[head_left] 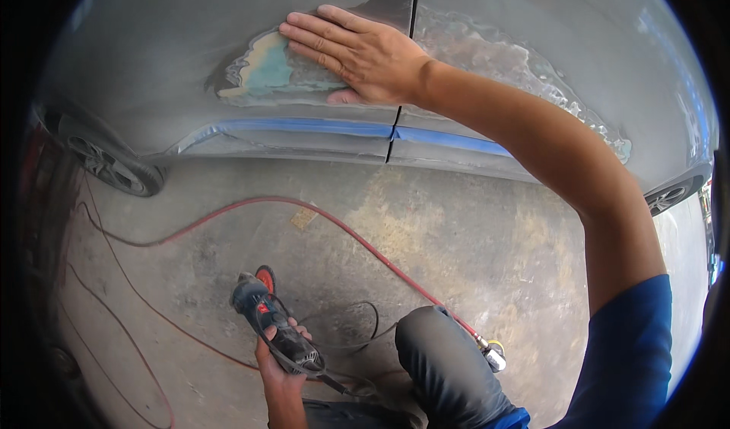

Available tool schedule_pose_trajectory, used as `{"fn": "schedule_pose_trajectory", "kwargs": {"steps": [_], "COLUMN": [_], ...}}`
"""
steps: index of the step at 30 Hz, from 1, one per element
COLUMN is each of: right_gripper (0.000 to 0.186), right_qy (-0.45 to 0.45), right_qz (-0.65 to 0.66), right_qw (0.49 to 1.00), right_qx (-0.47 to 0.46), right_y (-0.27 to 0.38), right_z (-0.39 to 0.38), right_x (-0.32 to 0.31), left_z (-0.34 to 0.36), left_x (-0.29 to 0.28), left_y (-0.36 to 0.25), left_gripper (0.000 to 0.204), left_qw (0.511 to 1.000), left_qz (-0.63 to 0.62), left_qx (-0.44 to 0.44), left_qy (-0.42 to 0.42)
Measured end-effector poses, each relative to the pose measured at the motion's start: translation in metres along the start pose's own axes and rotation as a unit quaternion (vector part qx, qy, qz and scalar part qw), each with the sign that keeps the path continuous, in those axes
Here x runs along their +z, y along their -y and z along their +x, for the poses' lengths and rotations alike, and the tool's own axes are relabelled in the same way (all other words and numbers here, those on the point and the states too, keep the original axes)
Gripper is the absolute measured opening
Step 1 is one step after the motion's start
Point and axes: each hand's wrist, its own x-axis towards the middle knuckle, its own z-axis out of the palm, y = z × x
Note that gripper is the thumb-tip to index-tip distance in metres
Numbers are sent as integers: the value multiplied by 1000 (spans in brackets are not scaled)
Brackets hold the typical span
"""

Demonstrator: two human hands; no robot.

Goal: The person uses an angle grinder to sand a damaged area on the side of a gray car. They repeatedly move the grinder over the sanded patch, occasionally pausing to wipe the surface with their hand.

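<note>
My right hand point(357, 56) lies flat with fingers stretched on a grey car door point(167, 49), over the right end of a sanded patch point(265, 68) showing pale teal and cream layers. A second rough, mottled patch point(494, 64) spreads across the door to the right of the seam. Blue tape point(304, 126) runs along the lower edge of both doors. Low down, my left hand point(285, 353) grips a dark power tool point(262, 307) by its body. The tool has a red round pad point(265, 278) and a cord hanging from its back.
A red hose point(357, 239) curves over the concrete floor point(190, 254) to a small pad tool point(493, 354) beside my bent knee point(437, 353). Thin cords run along the left. Car wheels point(114, 159) show at both ends of the doors.
</note>
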Motion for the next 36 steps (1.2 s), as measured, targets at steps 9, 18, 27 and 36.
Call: {"fn": "schedule_pose_trajectory", "kwargs": {"steps": [9,18,27,36], "right_gripper": [94,94,90,92], "right_qy": [74,59,-14,43], "right_qz": [89,113,51,91], "right_qw": [993,992,998,993], "right_qx": [-33,7,39,-63], "right_y": [-16,-25,-12,6], "right_z": [-78,-115,-23,-65], "right_x": [9,8,-3,23], "left_z": [1,-8,-1,-3], "left_x": [-16,-12,-5,-1], "left_y": [-2,-8,-11,-9], "left_gripper": [49,50,46,46], "left_qw": [1000,1000,999,1000], "left_qz": [-4,-21,-35,-6], "left_qx": [-23,-4,-5,-6], "left_qy": [10,-3,-6,-4]}}
